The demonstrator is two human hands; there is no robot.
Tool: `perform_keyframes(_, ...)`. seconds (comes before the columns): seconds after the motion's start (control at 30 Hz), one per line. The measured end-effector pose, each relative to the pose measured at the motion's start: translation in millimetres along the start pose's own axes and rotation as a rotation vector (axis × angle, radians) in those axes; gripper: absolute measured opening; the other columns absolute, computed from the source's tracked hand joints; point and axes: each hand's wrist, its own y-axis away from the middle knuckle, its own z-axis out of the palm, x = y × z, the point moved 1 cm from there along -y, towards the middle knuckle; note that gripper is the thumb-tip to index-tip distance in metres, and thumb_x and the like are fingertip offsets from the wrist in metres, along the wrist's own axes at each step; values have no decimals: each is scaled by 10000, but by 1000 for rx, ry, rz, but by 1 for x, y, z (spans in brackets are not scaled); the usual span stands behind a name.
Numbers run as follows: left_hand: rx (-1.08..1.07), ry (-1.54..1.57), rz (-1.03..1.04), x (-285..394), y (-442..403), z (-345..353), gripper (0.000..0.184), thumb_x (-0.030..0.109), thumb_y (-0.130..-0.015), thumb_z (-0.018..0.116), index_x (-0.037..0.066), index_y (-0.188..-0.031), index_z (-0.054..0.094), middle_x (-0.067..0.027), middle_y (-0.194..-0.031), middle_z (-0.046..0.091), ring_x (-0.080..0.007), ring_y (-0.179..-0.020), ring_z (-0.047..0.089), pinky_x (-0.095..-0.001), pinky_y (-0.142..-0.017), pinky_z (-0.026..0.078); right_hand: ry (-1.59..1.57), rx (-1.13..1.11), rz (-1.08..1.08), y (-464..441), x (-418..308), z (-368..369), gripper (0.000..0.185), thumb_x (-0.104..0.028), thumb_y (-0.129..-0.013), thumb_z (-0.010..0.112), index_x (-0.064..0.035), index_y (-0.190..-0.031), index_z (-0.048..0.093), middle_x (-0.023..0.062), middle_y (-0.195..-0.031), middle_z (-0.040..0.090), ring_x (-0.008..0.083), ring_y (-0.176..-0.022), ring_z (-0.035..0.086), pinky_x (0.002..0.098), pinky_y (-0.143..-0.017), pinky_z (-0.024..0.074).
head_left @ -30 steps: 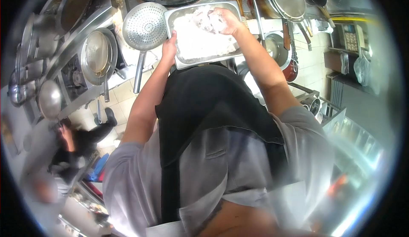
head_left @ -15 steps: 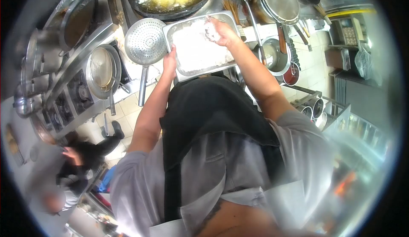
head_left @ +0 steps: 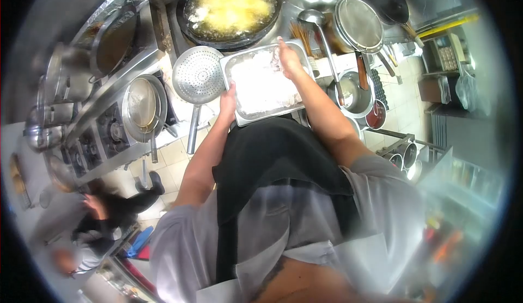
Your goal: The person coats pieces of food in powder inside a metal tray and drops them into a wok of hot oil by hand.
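My left hand [head_left: 228, 104] grips the left side of a rectangular metal tray [head_left: 251, 121], its thumb along the rim. White powder [head_left: 256, 88] that looks like flour fills the tray, partly washed out by glare. Over the tray's upper right part is my right hand [head_left: 290, 62], fingers curled down towards a whitish, powder-coated lump I cannot make out. One digit of that hand points up near the far rim. Just beyond the tray, a black wok [head_left: 185, 22] holds bubbling yellow oil [head_left: 231, 3]. A perforated skimmer [head_left: 199, 74] lies left of the tray.
Right of the tray are a ladle [head_left: 329, 58], round strainers [head_left: 359, 25] and a pot [head_left: 357, 93]. Another strainer [head_left: 141, 103] rests in a pan on the left stove [head_left: 111, 131]. A person in dark trousers [head_left: 122, 197] is at lower left.
The view has shifted, so the tray, wok and skimmer sit lower and further right. My right hand, earlier holding a white-coated lump over the tray, has turned, its fingers now lower.
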Motion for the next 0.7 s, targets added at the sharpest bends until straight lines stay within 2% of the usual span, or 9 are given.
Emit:
perform_keyframes(0.07, -7, -24, -60, 6, 4, 1, 648, 427, -952, 593, -97, -1314, 473, -168, -1241, 564, -222, -1092, 553, -350, -920, 473, 9, 103, -24, -28, 15, -4, 684, -559, -928, 528, 94, -1119, 600, 117, -855, 624, 178, -692, 536, 346, -614, 449)
perform_keyframes(0.1, -6, -23, -55, 6, 4, 0, 648, 427, -952, 593, -97, -1314, 473, -168, -1241, 564, -222, -1092, 553, -350, -920, 473, 138, 149, -27, -13, -1, -3, 672, -520, -932, 519, 97, -1192, 568, 179, -980, 639, 228, -796, 585, 370, -706, 477)
perform_keyframes(0.23, -19, 32, -82, 18, 15, 7, 697, 466, -936, 605, -111, -1307, 481, -176, -1254, 563, -231, -1115, 538, -353, -959, 441, 203, 89, -18, 42, -59, 4, 677, -501, -926, 509, 91, -1253, 532, 238, -1134, 620, 280, -944, 607, 390, -817, 485)
perform_keyframes(0.33, -13, 31, -80, 35, 28, 14, 725, 486, -928, 609, -117, -1309, 479, -180, -1258, 562, -234, -1117, 534, -358, -970, 429, 410, 125, 5, 46, -65, 10, 690, -494, -924, 509, 85, -1299, 498, 267, -1252, 574, 327, -1098, 576, 402, -920, 460)
perform_keyframes(0.4, -25, 45, -91, 34, 29, 14, 739, 494, -924, 610, -121, -1311, 476, -184, -1258, 561, -235, -1114, 533, -362, -970, 428, 365, 214, -179, 30, -50, 13, 582, -500, -951, 474, 59, -1016, 622, 201, -826, 655, 276, -657, 629, 393, -607, 502)
perform_keyframes(0.43, -22, 37, -66, 31, 27, 13, 744, 499, -923, 610, -129, -1300, 480, -185, -1251, 562, -233, -1112, 532, -361, -969, 427, 366, 213, -177, 25, -49, 10, 582, -500, -951, 474, 59, -1016, 622, 201, -826, 655, 276, -657, 629, 393, -607, 502)
perform_keyframes(0.5, -14, 31, -47, 15, 14, 6, 750, 503, -921, 610, -137, -1290, 485, -186, -1245, 564, -232, -1110, 531, -359, -968, 426, -46, -253, -6, 24, -56, 5, 480, -448, -994, 446, -3, -951, 620, 124, -680, 602, 216, -499, 559, 350, -442, 463)
perform_keyframes(0.63, -15, -13, -97, 8, 9, 4, 683, 474, -945, 586, -151, -1214, 524, -172, -1143, 605, -213, -1002, 581, -353, -873, 481, -396, -317, 219, 26, -66, 9, 424, -405, -1003, 428, -74, -772, 556, 47, -598, 516, 189, -451, 491, 339, -379, 396)
perform_keyframes(0.7, -26, 10, -105, 21, 17, 8, 684, 476, -944, 587, -152, -1209, 527, -169, -1135, 607, -210, -990, 581, -350, -862, 483, -409, -295, 227, 1, -46, 4, 387, -391, -1005, 434, -75, -818, 557, 50, -607, 523, 193, -437, 483, 346, -362, 404)
